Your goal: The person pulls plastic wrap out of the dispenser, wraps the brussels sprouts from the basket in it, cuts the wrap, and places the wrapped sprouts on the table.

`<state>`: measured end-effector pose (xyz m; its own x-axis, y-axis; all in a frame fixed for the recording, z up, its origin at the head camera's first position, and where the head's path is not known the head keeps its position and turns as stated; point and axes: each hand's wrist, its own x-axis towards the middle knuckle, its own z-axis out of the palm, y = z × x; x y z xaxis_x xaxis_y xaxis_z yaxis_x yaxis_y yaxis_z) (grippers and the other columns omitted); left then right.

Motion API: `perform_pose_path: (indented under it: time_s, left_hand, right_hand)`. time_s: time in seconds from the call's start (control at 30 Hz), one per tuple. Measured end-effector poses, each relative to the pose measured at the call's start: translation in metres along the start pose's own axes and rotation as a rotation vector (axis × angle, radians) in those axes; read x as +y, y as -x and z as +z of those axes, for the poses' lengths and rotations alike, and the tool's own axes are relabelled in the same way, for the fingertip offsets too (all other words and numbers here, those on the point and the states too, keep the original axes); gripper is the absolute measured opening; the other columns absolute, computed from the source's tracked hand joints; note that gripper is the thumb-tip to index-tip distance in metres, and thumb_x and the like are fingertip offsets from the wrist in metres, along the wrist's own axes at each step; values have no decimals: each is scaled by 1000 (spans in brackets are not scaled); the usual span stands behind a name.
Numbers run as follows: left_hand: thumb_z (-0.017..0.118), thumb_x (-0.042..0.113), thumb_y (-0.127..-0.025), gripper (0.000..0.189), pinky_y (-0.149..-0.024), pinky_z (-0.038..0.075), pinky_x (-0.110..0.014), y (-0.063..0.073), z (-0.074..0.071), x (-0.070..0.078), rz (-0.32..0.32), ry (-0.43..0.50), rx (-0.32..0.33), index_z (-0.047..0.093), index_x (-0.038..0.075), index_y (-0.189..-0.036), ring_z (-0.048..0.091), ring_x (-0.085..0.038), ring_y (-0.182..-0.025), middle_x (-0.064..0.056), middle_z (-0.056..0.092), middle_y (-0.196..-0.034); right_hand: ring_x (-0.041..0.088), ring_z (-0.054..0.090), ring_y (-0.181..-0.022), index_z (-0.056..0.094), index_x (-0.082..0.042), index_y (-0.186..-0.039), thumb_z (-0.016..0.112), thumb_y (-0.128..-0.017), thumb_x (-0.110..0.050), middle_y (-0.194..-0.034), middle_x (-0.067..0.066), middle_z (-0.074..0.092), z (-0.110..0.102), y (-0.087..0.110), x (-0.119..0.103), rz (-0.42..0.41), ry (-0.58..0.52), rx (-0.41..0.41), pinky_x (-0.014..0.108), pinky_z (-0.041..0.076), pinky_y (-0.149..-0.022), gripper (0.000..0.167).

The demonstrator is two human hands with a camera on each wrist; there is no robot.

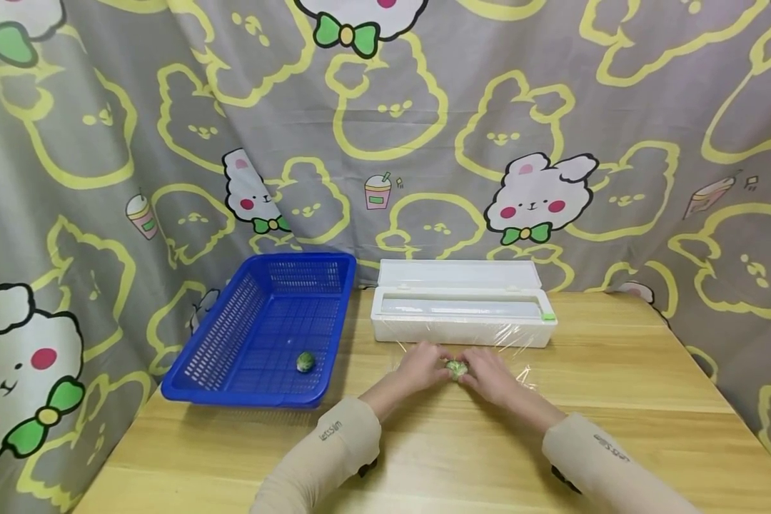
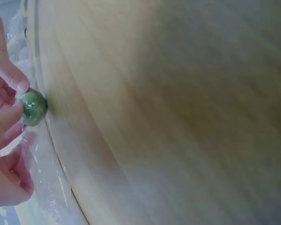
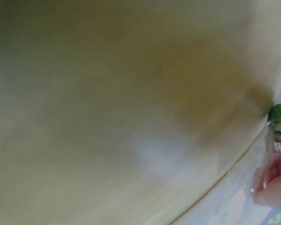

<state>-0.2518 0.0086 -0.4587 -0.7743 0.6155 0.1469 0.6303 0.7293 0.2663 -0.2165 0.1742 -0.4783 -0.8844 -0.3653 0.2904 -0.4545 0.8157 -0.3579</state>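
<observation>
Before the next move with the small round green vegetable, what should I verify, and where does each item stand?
1. Left hand and right hand holding the small round green vegetable: ok.
2. Clear plastic film fully gathered: not ok, loose film spreads past the hands.
3. Film cut free of the long white plastic box: cannot tell.
4. Box lid raised: ok.
5. Second round green vegetable inside the blue rectangular plastic basket: ok.

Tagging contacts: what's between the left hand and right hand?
A green ball, between left hand and right hand in the head view; the left wrist view shows clear film against it.
</observation>
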Motion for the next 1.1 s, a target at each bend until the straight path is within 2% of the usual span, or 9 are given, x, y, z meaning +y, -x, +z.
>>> perform_pose_path:
  time_s: [0.13, 0.27, 0.37, 0.6, 0.77, 0.93, 1.1]
  left_hand:
    - [74, 38, -72, 38, -79, 43, -28, -1, -1, 0, 20, -127, 42, 67, 18, -104, 54, -14, -91, 4, 64, -97]
    - [72, 49, -70, 50, -78, 43, -26, -5, 1, 1, 54, -254, 6, 63, 18, -108, 53, -13, -90, 6, 64, -100]
    - [71, 49, -71, 45, -76, 43, -26, -9, 3, 3, 47, -299, -15, 64, 18, -104, 54, -13, -88, 6, 65, -98]
    - [68, 40, -77, 24, -67, 41, -24, -17, 7, -1, 35, -305, 33, 67, 20, -89, 56, -13, -79, 8, 66, -84]
    - [67, 35, -80, 19, -70, 45, -27, -21, 7, -9, 27, -277, 32, 68, 20, -91, 59, -15, -79, 6, 68, -83]
    - [65, 34, -82, 15, -69, 44, -26, -22, 7, -12, 2, -261, 36, 68, 21, -89, 58, -15, -79, 7, 67, -81]
    - [64, 36, -82, 19, -69, 44, -26, -22, 6, -9, -9, -272, 24, 68, 20, -90, 57, -15, -81, 6, 67, -82]
  right_hand:
    - [31, 54, -94, 61, -4, -104, 68, -79, -16, -101, 11, 62, -3, -5, 0, 30, 65, -50, 49, 44, -73, 28]
    - [33, 52, -98, 60, -5, -112, 63, -84, -16, -104, 12, 57, -9, -8, -1, 76, 136, -97, 52, 41, -77, 30]
    - [33, 51, -99, 59, -6, -115, 61, -86, -15, -103, 11, 54, -11, -9, -1, 91, 174, -118, 53, 40, -79, 31]
    - [32, 49, -100, 60, -6, -116, 63, -84, -19, -104, 11, 55, -10, -13, 1, 87, 162, -128, 54, 40, -80, 35]
    - [35, 50, -107, 54, -5, -119, 68, -80, -17, -113, 15, 56, -7, -11, 3, 71, 118, -56, 56, 40, -80, 42]
    - [35, 51, -102, 58, -7, -108, 66, -80, -12, -107, 13, 58, -6, -11, 6, 63, 101, 22, 54, 40, -79, 30]
    - [33, 55, -96, 61, -7, -100, 66, -79, -11, -100, 10, 61, -4, -14, 6, 84, 100, 43, 53, 41, -76, 22]
